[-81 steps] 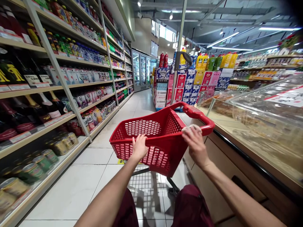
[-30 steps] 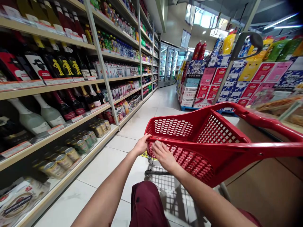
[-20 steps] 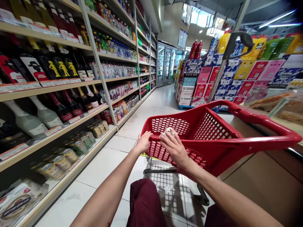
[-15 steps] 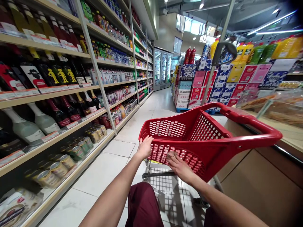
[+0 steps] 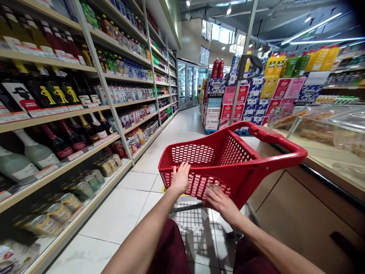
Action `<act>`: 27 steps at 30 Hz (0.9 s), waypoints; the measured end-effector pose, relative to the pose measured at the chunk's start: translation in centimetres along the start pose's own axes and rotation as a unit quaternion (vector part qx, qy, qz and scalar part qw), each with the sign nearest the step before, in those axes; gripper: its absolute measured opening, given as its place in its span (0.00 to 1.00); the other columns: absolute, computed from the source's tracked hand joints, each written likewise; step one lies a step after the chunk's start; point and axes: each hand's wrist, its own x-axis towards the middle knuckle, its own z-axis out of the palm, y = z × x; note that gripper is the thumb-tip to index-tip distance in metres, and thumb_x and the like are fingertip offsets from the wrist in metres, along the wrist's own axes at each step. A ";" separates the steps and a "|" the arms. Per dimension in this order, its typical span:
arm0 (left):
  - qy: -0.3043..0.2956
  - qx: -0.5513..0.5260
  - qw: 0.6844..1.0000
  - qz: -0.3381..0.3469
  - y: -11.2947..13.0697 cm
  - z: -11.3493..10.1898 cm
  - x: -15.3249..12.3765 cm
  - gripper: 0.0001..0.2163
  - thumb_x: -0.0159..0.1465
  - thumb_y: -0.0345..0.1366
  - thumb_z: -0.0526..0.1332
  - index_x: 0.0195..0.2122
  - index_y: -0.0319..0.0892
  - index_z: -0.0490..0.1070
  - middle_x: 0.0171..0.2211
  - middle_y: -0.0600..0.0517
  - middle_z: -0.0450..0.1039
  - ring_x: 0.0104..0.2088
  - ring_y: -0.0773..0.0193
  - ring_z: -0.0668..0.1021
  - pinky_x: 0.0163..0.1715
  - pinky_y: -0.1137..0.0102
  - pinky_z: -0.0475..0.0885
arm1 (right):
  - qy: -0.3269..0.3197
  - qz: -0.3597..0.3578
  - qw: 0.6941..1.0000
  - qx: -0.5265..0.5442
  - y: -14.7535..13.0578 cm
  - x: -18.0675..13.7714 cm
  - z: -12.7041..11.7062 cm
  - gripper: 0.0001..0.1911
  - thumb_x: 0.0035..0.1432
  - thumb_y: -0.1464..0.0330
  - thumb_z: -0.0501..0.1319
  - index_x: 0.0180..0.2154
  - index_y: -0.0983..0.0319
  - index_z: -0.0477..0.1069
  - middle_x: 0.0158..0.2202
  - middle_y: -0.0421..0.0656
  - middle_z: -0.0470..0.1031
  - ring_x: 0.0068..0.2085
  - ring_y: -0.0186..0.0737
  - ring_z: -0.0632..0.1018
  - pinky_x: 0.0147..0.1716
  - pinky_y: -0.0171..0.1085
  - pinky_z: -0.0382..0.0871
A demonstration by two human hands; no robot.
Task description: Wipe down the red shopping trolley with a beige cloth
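A red plastic shopping cart basket [image 5: 228,156] stands in front of me on the tiled aisle, its long handle [image 5: 273,139] reaching to the right. My left hand [image 5: 180,179] grips the near rim of the basket, fingers curled over the edge. My right hand [image 5: 221,199] sits lower, pressing a small pale cloth [image 5: 213,187] against the bottom of the basket's near perforated wall. The cloth is mostly hidden under my fingers. My knees in dark red trousers show below.
Long shelves of wine bottles [image 5: 57,114] and cans [image 5: 85,182] line the left side. A glass-topped food counter [image 5: 313,152] runs along the right, close to the cart. Stacked drink cartons [image 5: 242,102] and fridges [image 5: 186,83] stand farther down the aisle.
My right hand moved with the cloth from the cart handle to the near rim, then down the near wall to its lower edge. My left hand stayed on the rim.
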 end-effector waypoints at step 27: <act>0.084 0.028 0.996 0.032 3.7 2.5 0.7 0.35 0.49 0.20 0.47 0.61 0.42 0.44 0.62 0.53 0.47 0.62 0.63 0.46 0.59 0.52 0.41 | 0.029 0.084 0.990 -0.113 5.5 3.0 -7.2 0.20 0.58 0.77 0.46 0.50 0.64 0.65 0.52 0.47 0.67 0.54 0.43 0.64 0.54 0.45 0.60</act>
